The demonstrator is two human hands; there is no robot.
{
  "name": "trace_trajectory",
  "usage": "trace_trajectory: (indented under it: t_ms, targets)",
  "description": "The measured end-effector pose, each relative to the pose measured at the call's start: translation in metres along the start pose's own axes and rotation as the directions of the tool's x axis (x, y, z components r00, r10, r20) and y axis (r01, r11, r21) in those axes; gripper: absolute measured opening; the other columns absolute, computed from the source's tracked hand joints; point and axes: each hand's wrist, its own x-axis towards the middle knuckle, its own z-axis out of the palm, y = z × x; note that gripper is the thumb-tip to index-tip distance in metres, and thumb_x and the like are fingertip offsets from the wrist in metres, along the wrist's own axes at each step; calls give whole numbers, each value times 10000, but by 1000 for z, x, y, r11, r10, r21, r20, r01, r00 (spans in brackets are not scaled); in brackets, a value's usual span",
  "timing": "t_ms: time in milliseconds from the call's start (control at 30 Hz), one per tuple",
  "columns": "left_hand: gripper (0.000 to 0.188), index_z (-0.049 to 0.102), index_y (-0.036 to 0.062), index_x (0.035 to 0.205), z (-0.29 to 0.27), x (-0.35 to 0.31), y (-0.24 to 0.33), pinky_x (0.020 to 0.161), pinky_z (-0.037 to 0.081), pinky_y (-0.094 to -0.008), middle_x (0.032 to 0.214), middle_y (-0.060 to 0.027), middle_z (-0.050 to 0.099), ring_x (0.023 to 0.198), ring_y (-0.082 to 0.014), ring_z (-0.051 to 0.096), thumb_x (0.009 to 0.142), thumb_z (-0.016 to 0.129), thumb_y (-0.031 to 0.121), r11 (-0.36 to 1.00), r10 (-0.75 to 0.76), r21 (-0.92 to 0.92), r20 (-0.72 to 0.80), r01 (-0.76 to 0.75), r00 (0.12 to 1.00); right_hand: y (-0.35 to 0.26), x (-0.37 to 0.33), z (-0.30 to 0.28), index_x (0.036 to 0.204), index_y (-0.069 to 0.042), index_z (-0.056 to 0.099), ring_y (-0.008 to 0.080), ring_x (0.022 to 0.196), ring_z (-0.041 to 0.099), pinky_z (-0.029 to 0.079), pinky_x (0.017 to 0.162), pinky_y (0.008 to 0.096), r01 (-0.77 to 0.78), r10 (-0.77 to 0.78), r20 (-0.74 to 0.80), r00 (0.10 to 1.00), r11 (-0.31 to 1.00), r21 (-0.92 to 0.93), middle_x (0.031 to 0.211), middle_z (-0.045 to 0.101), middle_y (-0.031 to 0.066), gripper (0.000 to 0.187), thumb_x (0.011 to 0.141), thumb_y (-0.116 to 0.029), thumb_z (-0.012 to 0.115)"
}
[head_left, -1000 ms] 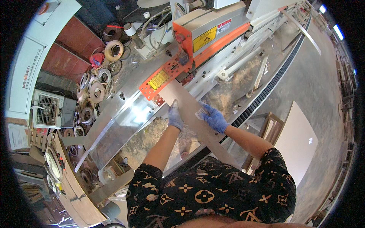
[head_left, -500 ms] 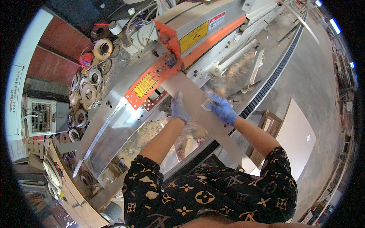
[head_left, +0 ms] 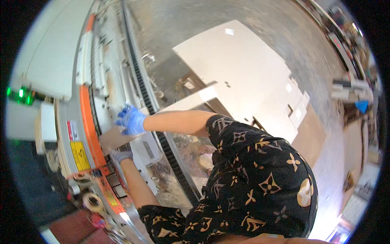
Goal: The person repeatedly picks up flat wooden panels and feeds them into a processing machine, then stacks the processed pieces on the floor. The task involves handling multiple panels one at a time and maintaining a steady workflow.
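Observation:
A narrow pale grey-brown board [head_left: 115, 138] lies across the machine, one end at its orange rail [head_left: 90, 124]. My right hand [head_left: 133, 120], in a blue glove, is closed over the board's far edge, its fingers partly blurred. At the near edge, close to the orange rail, my left hand [head_left: 122, 155] grips the board in a greyish-blue glove, its fingertips mostly hidden. My right forearm passes over the board and hides part of it.
A black ribbed conveyor track [head_left: 140, 77] runs along the machine's right side. Beyond it stands a stack of large pale panels [head_left: 243, 77]. Rolls of edge banding [head_left: 92, 201] lie at lower left. A yellow warning label [head_left: 79, 155] marks the machine housing.
My view has swung to the right, bringing the panel stack into the middle. Both hands have moved left in the picture with the board and are farther along the machine.

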Motion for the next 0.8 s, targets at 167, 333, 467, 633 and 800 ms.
trace_trajectory:
  t_ms: [167, 333, 467, 633, 800]
  targets:
    - [573, 358, 191, 1358, -50, -58, -84, 932, 408, -489, 1352, -107, 413, 1151, -275, 468, 878, 454, 489, 985, 55, 134, 327, -104, 944, -14, -193, -20, 1141, -171, 605, 261, 1028, 557, 359, 978, 427, 67, 86, -391, 916, 930, 362, 1057, 605, 105, 359, 839, -366, 584]
    - [655, 372, 42, 1337, -90, -179, -163, 1063, 281, -395, 1395, -192, 348, 1278, -324, 350, 784, 671, 229, -133, 255, 561, 816, -817, 519, -37, -452, -15, 1133, -203, 602, 264, 989, 569, 370, 963, 438, -260, 370, -324, 871, 906, 335, 1015, 620, 86, 286, 865, -294, 557]
    - [705, 362, 73, 1349, -125, -221, -178, 1099, 231, -385, 1434, -181, 302, 1328, -321, 278, 732, 699, 123, -154, 317, 675, 725, -721, 611, -103, -632, -8, 1168, -196, 577, 328, 1019, 550, 402, 919, 435, -843, 875, -113, 471, 484, 234, 1086, 587, 140, 327, 864, -311, 543]
    - [659, 367, 43, 1337, -142, -239, -172, 1059, 294, -421, 1363, -154, 399, 1255, -322, 371, 742, 640, 115, -94, 302, 538, 817, -838, 491, -171, -775, 17, 1163, -204, 582, 351, 1031, 548, 431, 903, 440, -986, 988, -127, 88, 105, 131, 1118, 584, 134, 359, 836, -351, 578]
    - [658, 380, 31, 1339, -96, -284, -276, 1068, 281, -398, 1376, -198, 367, 1251, -345, 367, 758, 658, 167, -623, 224, 481, 865, -617, 449, -190, -895, 49, 1116, -166, 615, 290, 991, 593, 458, 881, 368, -868, 938, -159, -308, -209, 451, 1093, 609, 123, 350, 815, -344, 599]
